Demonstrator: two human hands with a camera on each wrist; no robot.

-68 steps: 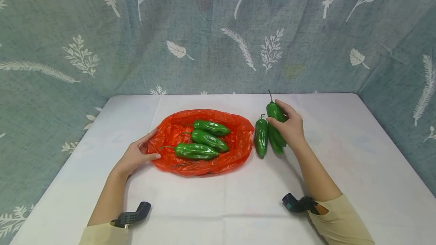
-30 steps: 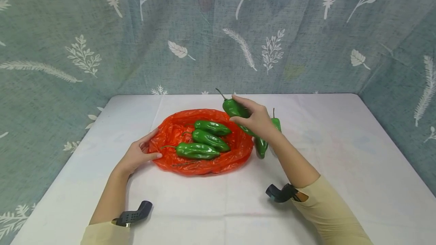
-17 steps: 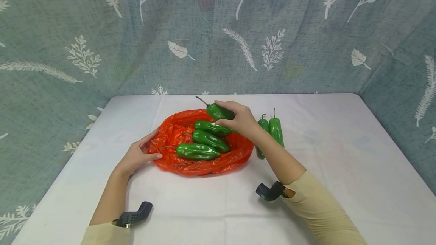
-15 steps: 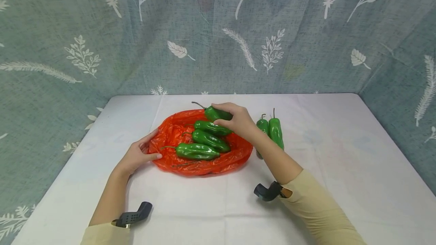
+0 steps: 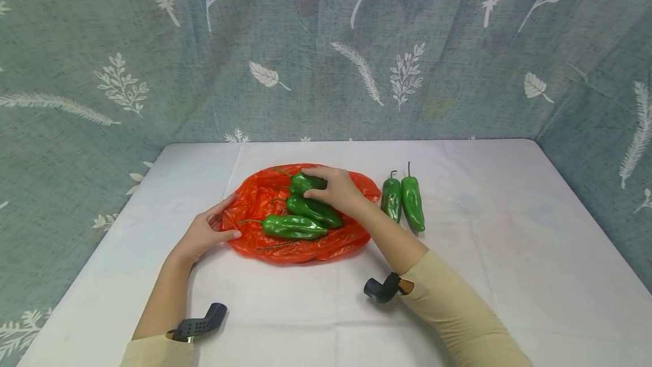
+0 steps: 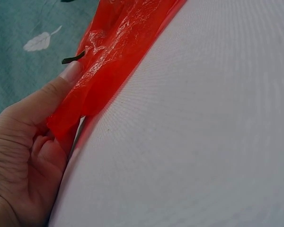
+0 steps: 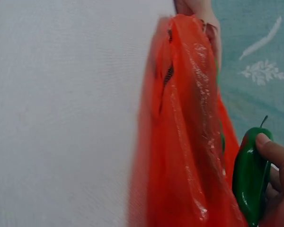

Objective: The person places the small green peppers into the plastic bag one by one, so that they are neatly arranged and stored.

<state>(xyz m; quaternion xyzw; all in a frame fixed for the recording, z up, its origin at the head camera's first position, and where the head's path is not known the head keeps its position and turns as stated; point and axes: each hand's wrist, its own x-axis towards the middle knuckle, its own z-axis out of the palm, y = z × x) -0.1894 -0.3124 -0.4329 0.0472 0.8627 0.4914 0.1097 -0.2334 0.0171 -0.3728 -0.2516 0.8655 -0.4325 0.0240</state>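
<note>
A red plastic bag (image 5: 356, 237) lies spread with its mouth up, several green peppers inside. My left hand (image 5: 201, 234) pinches its left rim, the thumb lapping over the plastic in the left wrist view. At the bag's far side my right hand (image 5: 336, 188) holds a glossy green pepper (image 5: 301, 182) by thumb and fingers, its thin stem pointing left. In the right wrist view the thumb presses on that pepper near the stem end. Below it lie a pepper (image 5: 313, 210) and a front pepper (image 5: 294, 226); another pepper is mostly covered by the hand and the held one.
Right of the bag, two more green peppers lie side by side on the white tablecloth (image 5: 285, 310), a left one (image 5: 391, 197) and a right one (image 5: 413, 204). A patterned green curtain (image 5: 326, 72) hangs behind the table. Each wrist wears a black camera (image 5: 201, 324).
My right hand has lifted a pepper from the group at the right, carried it left over the bag and lowered it inside at the far side. The left hand stays on the rim.
</note>
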